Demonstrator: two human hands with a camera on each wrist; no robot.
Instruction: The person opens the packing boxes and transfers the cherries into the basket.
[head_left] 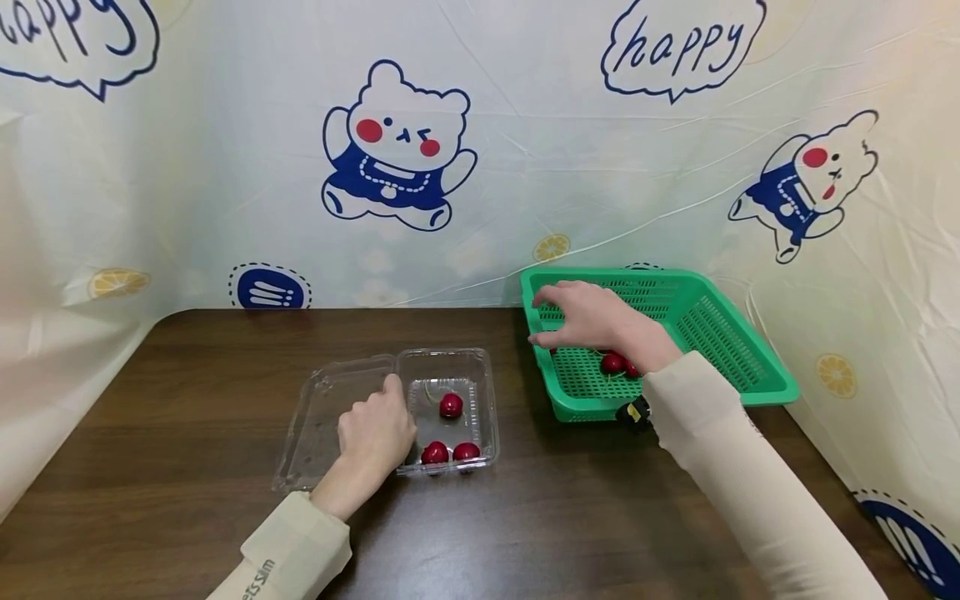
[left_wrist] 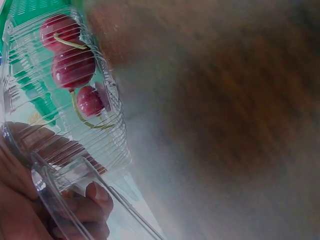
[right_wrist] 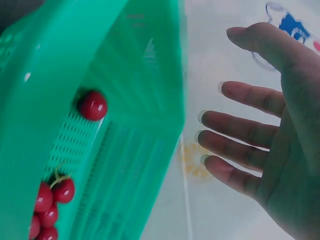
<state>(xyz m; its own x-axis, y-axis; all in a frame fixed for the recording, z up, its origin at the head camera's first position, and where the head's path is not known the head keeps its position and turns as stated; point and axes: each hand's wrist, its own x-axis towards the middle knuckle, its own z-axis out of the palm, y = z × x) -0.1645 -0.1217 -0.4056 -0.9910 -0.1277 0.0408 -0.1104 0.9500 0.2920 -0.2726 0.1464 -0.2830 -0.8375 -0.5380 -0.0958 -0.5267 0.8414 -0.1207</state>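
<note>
A clear plastic clamshell box (head_left: 489,408) lies on the table with its lid (head_left: 318,425) folded out to the left. Three red cherries (head_left: 451,406) sit in it, at least one with a green stem. My left hand (head_left: 375,429) grips the box wall by the hinge; in the left wrist view curled fingers (left_wrist: 87,212) show through the plastic. Over the left side of a green basket (head_left: 723,342) hovers my right hand (head_left: 592,317), fingers spread and holding nothing. Several cherries (head_left: 612,362) lie in the basket, and the right wrist view shows one cherry (right_wrist: 93,105) apart from a cluster.
Brown wood-grain table (head_left: 187,467) runs under everything. A pale curtain (head_left: 525,167) printed with bears hangs behind the table and along both sides. The basket stands at the back right, a short gap from the box.
</note>
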